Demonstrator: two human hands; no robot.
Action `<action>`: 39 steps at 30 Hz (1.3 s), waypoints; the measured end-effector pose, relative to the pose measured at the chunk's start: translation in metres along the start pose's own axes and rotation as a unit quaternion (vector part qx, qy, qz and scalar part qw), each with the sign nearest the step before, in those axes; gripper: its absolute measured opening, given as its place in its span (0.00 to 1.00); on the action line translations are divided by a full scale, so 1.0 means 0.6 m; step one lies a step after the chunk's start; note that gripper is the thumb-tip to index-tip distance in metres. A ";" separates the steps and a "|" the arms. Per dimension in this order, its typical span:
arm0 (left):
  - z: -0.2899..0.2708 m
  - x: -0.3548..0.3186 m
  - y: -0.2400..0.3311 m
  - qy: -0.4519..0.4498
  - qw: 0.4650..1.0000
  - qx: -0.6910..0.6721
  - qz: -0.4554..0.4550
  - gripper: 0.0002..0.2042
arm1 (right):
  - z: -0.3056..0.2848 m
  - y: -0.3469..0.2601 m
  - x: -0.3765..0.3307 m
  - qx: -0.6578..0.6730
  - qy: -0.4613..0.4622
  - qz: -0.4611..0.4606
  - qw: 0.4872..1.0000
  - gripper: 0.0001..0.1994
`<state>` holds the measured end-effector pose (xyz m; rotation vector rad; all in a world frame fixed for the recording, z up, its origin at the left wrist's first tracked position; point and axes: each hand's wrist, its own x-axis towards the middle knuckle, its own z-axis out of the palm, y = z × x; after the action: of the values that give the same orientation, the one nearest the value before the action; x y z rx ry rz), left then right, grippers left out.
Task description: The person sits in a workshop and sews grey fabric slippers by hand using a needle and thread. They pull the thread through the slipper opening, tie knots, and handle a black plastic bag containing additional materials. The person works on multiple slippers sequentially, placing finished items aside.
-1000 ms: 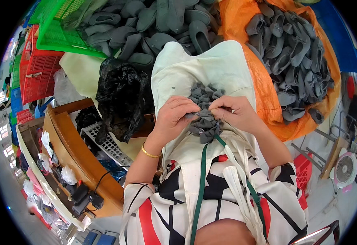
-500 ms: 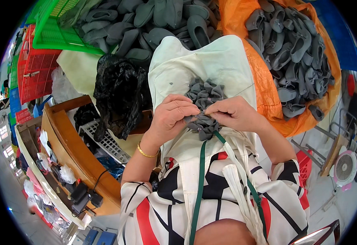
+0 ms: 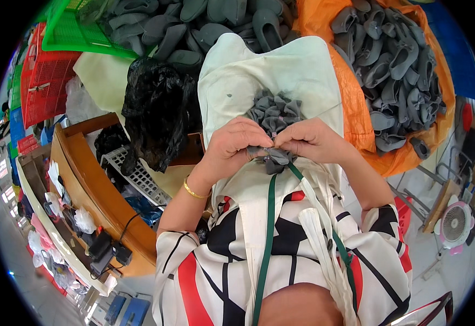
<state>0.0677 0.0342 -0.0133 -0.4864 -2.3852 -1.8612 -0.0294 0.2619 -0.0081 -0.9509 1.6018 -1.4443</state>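
A bunch of small grey fabric pieces [image 3: 273, 117], ruffled and gathered into a cluster, lies on a pale cream cloth [image 3: 270, 70] spread over the person's lap, right in front of the chest. The left hand [image 3: 232, 149] is curled closed, its fingertips pinching the near edge of the bunch; a thin gold bangle [image 3: 194, 191] sits on that wrist. The right hand [image 3: 308, 140] is also closed, thumb and fingers meeting the left hand's at the same spot, where a grey piece [image 3: 275, 161] hangs down just below both hands. A green strap [image 3: 267, 239] runs from there down over the person's white, black and red patterned top [image 3: 221, 271].

Left of the cloth a crumpled black plastic bag [image 3: 159, 111] rests against a wooden workbench [image 3: 93, 190], with a white perforated tray [image 3: 134, 174] beside it. Beyond lie a heap of grey shoe-shaped pieces [image 3: 194, 22] beside a green plastic crate [image 3: 80, 30], and a red plastic crate [image 3: 45, 76] further left. To the right, an orange sack [image 3: 357, 108] holds more grey shoe-shaped pieces [image 3: 395, 60]. A small pink fan [image 3: 454, 224] stands on the floor at far right.
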 end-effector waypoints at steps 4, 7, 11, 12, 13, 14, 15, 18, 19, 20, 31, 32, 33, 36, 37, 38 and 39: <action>0.007 -0.004 -0.003 0.010 0.999 -0.045 0.002 0.12 | 0.011 0.008 -0.001 0.029 0.004 0.005 1.000 0.05; 0.009 -0.001 0.002 0.017 0.998 -0.054 0.003 0.13 | 0.012 0.001 -0.005 0.053 -0.004 0.047 0.997 0.05; 0.009 -0.002 0.000 0.015 0.997 -0.073 0.003 0.13 | 0.004 0.005 -0.007 0.085 -0.025 0.054 0.995 0.06; 0.009 -0.002 -0.001 0.013 0.997 -0.077 -0.001 0.13 | 0.002 0.005 -0.006 0.092 -0.028 0.047 0.994 0.06; 0.010 -0.003 -0.002 0.011 0.997 -0.082 -0.004 0.13 | -0.001 0.005 -0.006 0.084 -0.030 0.041 0.995 0.06; 0.011 -0.003 -0.002 0.009 0.996 -0.086 -0.008 0.13 | -0.003 0.004 -0.005 0.076 -0.033 0.035 0.996 0.06; 0.011 -0.003 -0.002 0.005 0.996 -0.086 -0.009 0.13 | -0.005 0.003 -0.005 0.069 -0.035 0.029 0.997 0.06; 0.012 -0.004 -0.003 -0.003 0.996 -0.085 -0.014 0.14 | -0.011 0.002 -0.004 0.062 -0.049 0.031 0.996 0.06; 0.013 -0.005 -0.003 -0.005 0.996 -0.085 -0.017 0.14 | -0.012 0.002 -0.003 0.055 -0.053 0.026 0.997 0.06; 0.014 -0.006 -0.003 -0.007 0.996 -0.085 -0.020 0.14 | -0.014 0.002 -0.001 0.048 -0.058 0.021 0.997 0.06; 0.021 -0.014 0.002 -0.007 0.995 -0.085 -0.050 0.11 | 0.003 -0.002 -0.005 0.089 -0.069 0.118 0.987 0.11; 0.023 -0.014 0.003 -0.001 0.995 -0.082 -0.061 0.11 | 0.008 -0.001 -0.005 0.132 -0.050 0.139 0.980 0.14; 0.024 -0.014 0.006 -0.003 0.995 -0.076 -0.066 0.10 | 0.010 -0.001 -0.002 0.174 -0.031 0.159 0.971 0.18; 0.025 -0.013 0.010 -0.009 0.995 -0.060 -0.079 0.08 | 0.006 0.000 0.009 0.058 -0.066 0.100 0.991 0.26; 0.025 -0.013 0.009 -0.010 0.995 -0.056 -0.082 0.08 | 0.010 -0.002 0.011 0.090 -0.063 0.109 0.988 0.26; 0.026 -0.013 0.008 -0.011 0.995 -0.052 -0.085 0.08 | 0.017 -0.006 0.013 0.123 -0.060 0.118 0.984 0.26; 0.026 -0.012 0.008 -0.004 0.994 -0.057 -0.094 0.08 | 0.021 -0.009 0.014 0.155 -0.058 0.125 0.978 0.26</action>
<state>0.0781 0.0486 -0.0148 -0.2852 -2.4136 -2.0855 -0.0214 0.2483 -0.0038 -0.6177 1.3094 -1.3837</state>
